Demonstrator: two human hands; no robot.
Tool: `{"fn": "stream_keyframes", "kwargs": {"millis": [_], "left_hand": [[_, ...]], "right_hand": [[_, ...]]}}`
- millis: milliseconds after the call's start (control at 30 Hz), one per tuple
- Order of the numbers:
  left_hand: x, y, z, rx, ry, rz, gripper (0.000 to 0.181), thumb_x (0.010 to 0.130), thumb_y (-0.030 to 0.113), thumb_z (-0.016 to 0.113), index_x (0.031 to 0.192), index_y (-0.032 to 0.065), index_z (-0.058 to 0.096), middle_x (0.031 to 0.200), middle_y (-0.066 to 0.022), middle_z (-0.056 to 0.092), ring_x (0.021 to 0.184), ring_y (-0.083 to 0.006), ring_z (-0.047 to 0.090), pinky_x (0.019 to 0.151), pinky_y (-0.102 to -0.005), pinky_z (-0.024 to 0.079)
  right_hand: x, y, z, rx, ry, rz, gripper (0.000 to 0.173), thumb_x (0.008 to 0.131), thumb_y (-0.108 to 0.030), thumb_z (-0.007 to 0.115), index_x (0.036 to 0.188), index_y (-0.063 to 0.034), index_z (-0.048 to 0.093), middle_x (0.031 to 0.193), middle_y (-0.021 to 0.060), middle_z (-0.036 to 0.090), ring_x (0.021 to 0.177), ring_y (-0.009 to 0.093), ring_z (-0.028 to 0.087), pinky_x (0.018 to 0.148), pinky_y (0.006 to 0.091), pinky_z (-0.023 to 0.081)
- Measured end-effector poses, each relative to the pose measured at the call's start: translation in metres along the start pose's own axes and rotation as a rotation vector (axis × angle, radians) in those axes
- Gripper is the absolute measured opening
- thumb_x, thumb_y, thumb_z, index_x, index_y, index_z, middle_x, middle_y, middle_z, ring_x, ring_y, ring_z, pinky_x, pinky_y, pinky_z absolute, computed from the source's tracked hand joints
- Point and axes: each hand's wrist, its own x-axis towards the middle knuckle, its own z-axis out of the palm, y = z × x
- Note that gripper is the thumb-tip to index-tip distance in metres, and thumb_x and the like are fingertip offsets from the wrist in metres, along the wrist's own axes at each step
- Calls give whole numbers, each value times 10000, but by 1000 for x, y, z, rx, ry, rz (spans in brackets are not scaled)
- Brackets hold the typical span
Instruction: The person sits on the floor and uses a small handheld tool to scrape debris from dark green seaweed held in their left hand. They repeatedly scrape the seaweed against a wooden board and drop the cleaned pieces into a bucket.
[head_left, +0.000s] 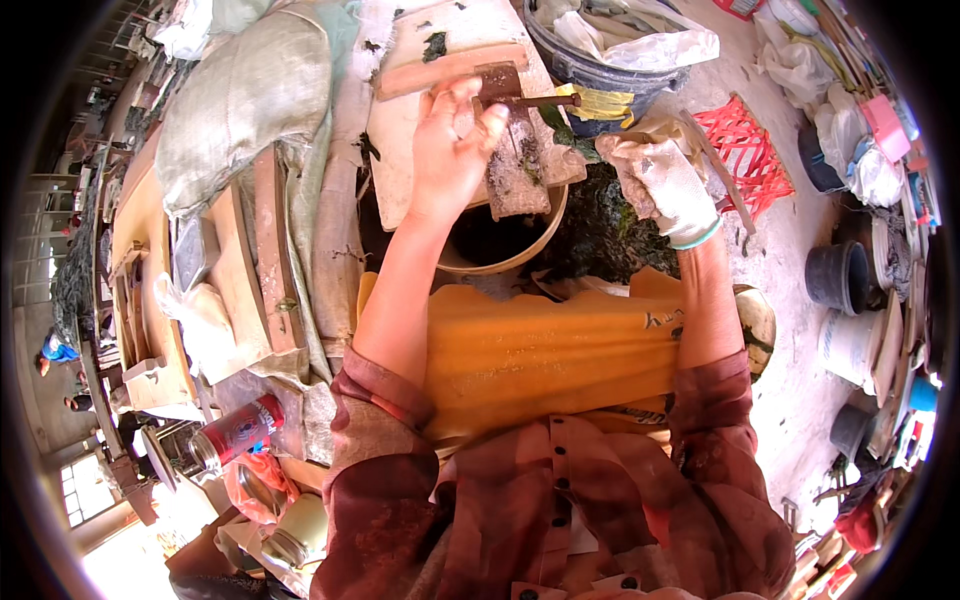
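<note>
My left hand (448, 154), bare, reaches over a pale board (397, 150). Its fingertips and thumb lie at a worn block (517, 165) with a rusty metal plate (498, 81) at its far end. A rusty rod (551, 100) sticks out from the plate to the right. Whether the hand grips anything there is unclear. My right hand (667, 184), in a soiled white knit glove, hovers to the right of the block with its fingers curled in. What may be inside them is hidden. Below the block stands a round tub (510, 266) with a dark inside.
Dark wet seaweed-like material (615, 221) lies right of the tub. An orange apron (540, 360) covers my lap. A dark bucket with plastic bags (622, 82) stands beyond. A red woven-strap seat (742, 150) is at right. A stuffed sack (247, 105) and red bottle (240, 431) are left.
</note>
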Motion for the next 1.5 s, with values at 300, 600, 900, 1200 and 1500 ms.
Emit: {"fn": "stream_keyframes", "kwargs": {"millis": [300, 600, 900, 1200, 1500], "left_hand": [[-7, -1, 0, 775, -405, 364, 157, 852, 169, 593, 967, 62, 590, 903, -62, 610, 980, -275, 553, 998, -501, 333], [11, -49, -9, 1018, -388, 126, 153, 874, 173, 538, 899, 36, 601, 896, -142, 655, 926, -311, 592, 857, -450, 404], [6, -65, -27, 1019, -688, -230, 314, 885, 320, 517, 878, 42, 662, 923, -188, 657, 911, -367, 615, 839, -462, 442], [-1, -17, 1, 435, -353, -50, 383, 962, 376, 463, 1051, 45, 635, 861, -163, 659, 804, -270, 637, 741, -362, 500], [6, -31, -6, -119, -268, -186, 148, 938, 89, 555, 937, -5, 670, 863, -20, 661, 808, -75, 565, 718, -196, 451]], "right_hand": [[14, 2, 6, -349, -109, 86, 298, 890, -257, 609, 1042, -7, 664, 563, -28, 524, 451, 36, 450, 402, 189, 326], [67, 26, 31, -962, 261, 65, 268, 852, -341, 595, 937, -114, 710, 864, 123, 690, 855, 307, 645, 794, 357, 482], [68, 33, 15, -1196, 225, 138, 316, 819, -337, 581, 846, -48, 705, 847, 192, 663, 870, 364, 634, 765, 393, 503], [22, 6, 34, -211, -39, 137, 294, 887, -242, 567, 1036, -9, 667, 582, -10, 543, 448, 52, 455, 397, 192, 345], [12, -22, 15, -163, -280, 190, 416, 830, -322, 668, 1090, 2, 645, 600, -29, 557, 478, 45, 497, 398, 168, 354]]}}
